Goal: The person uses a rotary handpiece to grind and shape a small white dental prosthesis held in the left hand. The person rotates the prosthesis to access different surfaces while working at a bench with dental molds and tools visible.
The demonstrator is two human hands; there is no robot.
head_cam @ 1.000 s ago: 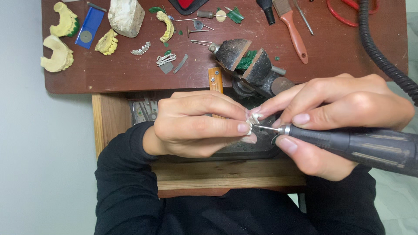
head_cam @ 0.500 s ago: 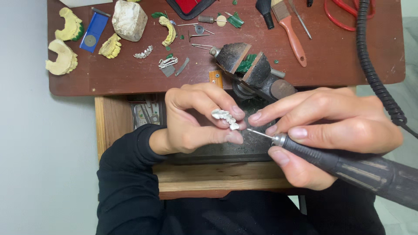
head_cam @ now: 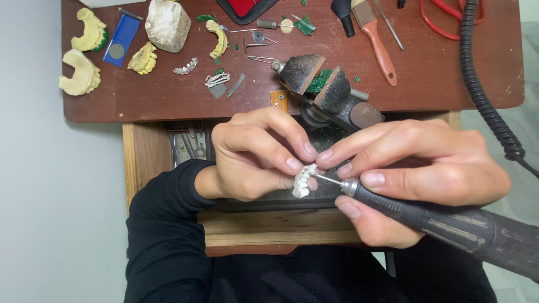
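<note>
the left hand [head_cam: 252,154] pinches a small silver-white row of metal teeth [head_cam: 303,180] between closed fingertips. the right hand [head_cam: 415,174] grips a dark rotary handpiece [head_cam: 449,224], its bur touching the teeth; grinding seems underway, not finished.

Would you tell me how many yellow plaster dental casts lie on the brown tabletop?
4: two at the far left, one beside the blue card, one curved right of the white stone.
</note>
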